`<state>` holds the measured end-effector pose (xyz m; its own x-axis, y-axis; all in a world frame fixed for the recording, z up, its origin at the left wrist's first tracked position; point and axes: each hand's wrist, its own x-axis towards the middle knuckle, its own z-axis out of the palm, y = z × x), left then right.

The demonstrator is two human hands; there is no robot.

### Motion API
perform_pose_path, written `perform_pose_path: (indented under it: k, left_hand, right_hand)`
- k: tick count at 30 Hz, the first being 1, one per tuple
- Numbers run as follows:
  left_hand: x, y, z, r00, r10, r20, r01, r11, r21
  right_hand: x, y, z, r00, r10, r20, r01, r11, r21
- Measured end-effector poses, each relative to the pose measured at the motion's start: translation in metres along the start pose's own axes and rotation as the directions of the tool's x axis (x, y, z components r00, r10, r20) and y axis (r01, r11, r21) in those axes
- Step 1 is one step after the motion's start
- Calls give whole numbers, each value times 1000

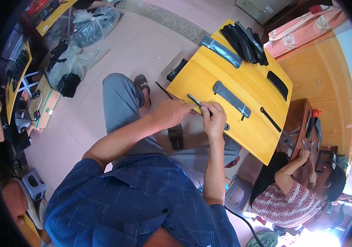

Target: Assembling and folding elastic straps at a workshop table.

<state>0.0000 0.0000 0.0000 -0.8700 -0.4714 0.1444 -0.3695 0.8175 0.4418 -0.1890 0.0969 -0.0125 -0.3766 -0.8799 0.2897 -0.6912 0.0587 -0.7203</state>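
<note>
Yellow table: near edge at both hands, bare wood to their right.
Left hand: fingers curled, hold unclear. Right hand: thumb and fingers pinching small dark strip, which extends between the hands.

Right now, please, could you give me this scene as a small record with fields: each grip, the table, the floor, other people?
Left grip: fingertips beside the small dark strip; contact unclear
Right grip: pinching that strip
Yellow table: grey flat sleeve, shiny packet, dark stack, curved black piece, thin black strap
Floor: plastic bags
Other people: person in patterned top, at right
</note>
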Motion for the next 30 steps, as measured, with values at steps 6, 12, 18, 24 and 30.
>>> perform_pose_path:
  k: [6,12,18,24,30]
  left_hand:
    - [2,7,-1,998,-41,-38,39,998,-57]
    - [2,6,-3,999,-36,-32,33,997,-76]
    - [-1,3,1,992,-12,-122,2,997,-82]
    - [1,0,3,995,-2,-101,-7,996,-90]
    - [3,0,3,997,18,-74,-21,999,-40]
  right_hand:
    - [1,-1,-2,1000,-11,-3,11,1000,-3]
    - [0,1,-1,1000,-3,-24,4,1000,25]
    - [1,0,-4,997,-72,-19,71,996,-51]
    - [1,3,-3,997,-70,-19,69,997,-38]
    - [0,5,-2,999,-50,-17,50,998,-32]
